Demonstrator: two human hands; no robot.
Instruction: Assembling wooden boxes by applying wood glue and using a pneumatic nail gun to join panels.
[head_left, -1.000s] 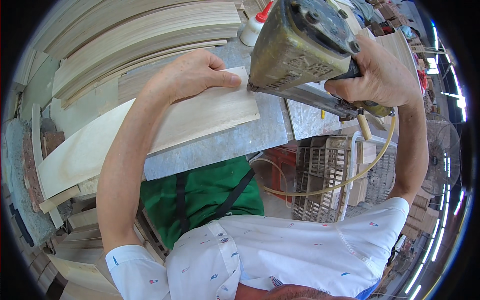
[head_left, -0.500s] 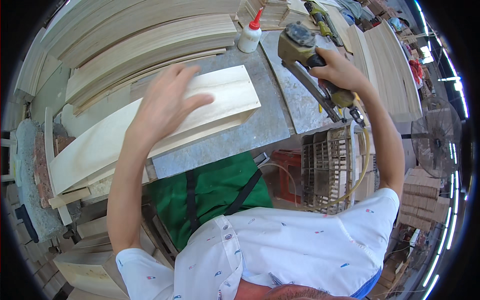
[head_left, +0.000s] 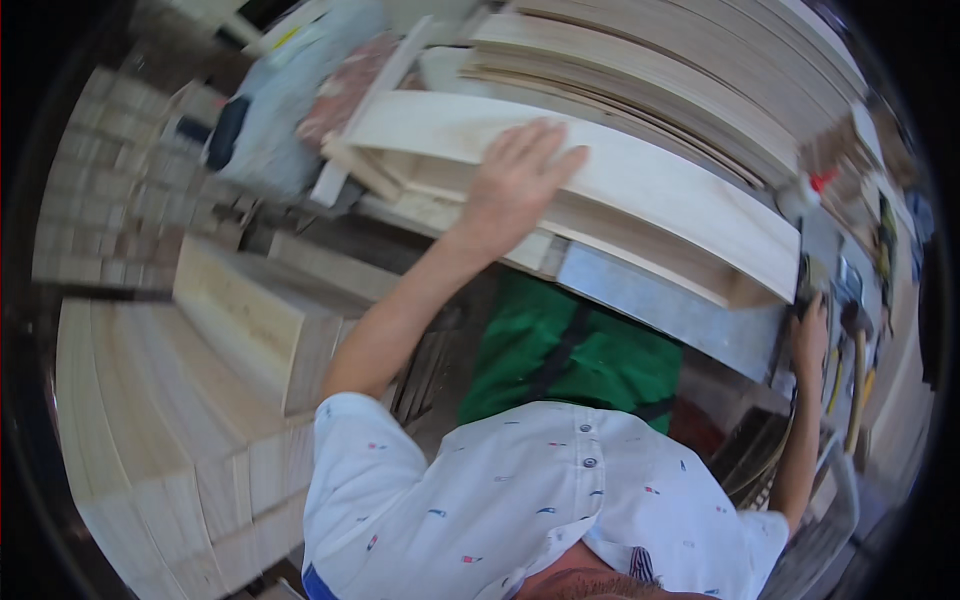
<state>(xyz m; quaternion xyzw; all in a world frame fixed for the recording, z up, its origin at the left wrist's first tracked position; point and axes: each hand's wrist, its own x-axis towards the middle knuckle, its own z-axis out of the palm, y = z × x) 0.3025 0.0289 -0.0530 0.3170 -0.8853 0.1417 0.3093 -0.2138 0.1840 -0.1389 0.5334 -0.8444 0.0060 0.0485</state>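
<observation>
A long, shallow box of pale wood point(head_left: 640, 190) lies along the bench, its hollow side facing me. My left hand point(head_left: 520, 180) rests on its top board left of the middle, fingers stretched and thumb apart. Beyond the box's right end is my right hand point(head_left: 811, 330), its fingers closed around a dark nail gun point(head_left: 816, 278). Blur and the small size hide most of the tool. Metal sheeting point(head_left: 660, 300) shows on the bench under the box.
Stacked boards point(head_left: 640, 65) fill the bench's far side. A white bottle with red nozzle point(head_left: 798, 198) stands behind the box. At right lies a wooden-handled hammer point(head_left: 856, 390). Wooden boxes point(head_left: 190, 420) are piled at lower left, near a plastic-wrapped bundle point(head_left: 290, 110).
The view has swung left. My right hand has lowered the nail gun from the air to beside the box's right end. My left hand has settled on the box further left.
</observation>
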